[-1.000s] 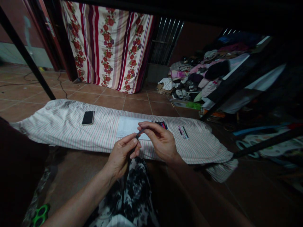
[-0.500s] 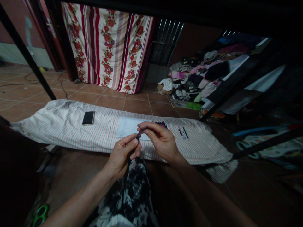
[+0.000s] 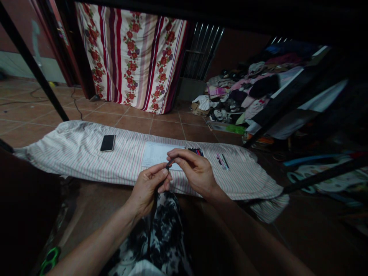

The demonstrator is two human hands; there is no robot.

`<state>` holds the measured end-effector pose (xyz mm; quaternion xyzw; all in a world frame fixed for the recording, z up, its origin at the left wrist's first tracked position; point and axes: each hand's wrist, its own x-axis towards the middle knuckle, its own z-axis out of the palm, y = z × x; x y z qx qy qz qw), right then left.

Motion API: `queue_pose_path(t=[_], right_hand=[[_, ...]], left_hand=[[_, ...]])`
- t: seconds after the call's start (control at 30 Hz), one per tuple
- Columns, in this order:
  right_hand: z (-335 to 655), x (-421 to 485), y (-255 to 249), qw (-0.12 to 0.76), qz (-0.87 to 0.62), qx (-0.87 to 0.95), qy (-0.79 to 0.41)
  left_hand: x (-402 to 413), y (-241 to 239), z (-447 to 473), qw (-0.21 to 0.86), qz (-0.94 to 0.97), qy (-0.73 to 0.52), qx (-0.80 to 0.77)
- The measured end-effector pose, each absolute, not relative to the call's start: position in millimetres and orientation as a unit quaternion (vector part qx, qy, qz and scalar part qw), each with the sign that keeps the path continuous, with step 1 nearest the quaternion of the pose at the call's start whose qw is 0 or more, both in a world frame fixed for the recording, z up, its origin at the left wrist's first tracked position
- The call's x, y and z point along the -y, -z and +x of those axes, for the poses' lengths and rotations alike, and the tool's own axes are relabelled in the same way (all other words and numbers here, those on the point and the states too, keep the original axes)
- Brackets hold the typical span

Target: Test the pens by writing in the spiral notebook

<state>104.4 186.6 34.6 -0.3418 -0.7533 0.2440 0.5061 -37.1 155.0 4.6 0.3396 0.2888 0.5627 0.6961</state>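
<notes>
Between my two hands is a slim dark pen (image 3: 170, 163), held over the near edge of the cloth-covered bench. My left hand (image 3: 151, 186) pinches its lower end, with thumb and forefinger pressed together. The upper end sits in the fingertips of my right hand (image 3: 195, 168), which partly hide it. Behind the hands lies a pale printed sheet (image 3: 153, 153), its right side covered by my right hand. A row of dark and coloured pens (image 3: 197, 151) rests beyond the right hand. Farther right are several more pens (image 3: 222, 161).
A dark-screened phone (image 3: 107, 143) lies left on the striped cloth (image 3: 129, 149). Black metal bars (image 3: 37, 65) slant past both sides. A flowered curtain (image 3: 130, 57) hangs behind, and a heap of clothes (image 3: 241, 92) is at the back right. Something green (image 3: 50, 260) is at the lower left.
</notes>
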Motion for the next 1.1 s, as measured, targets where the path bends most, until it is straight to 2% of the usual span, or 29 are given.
queue_pose_path(t=[0.73,1.1], right_hand=[[98.8,-183.1,-26.7,0.513,-0.392,0.7,-0.304],[93.1,-179.9,-30.0,0.474,-0.407,0.713,-0.318]], left_hand=[[-154.7,-0.5,-37.9,0.691,0.366,-0.553,-0.287],[-154.2,6.0,-44.5,0.682,0.403,-0.542,-0.281]])
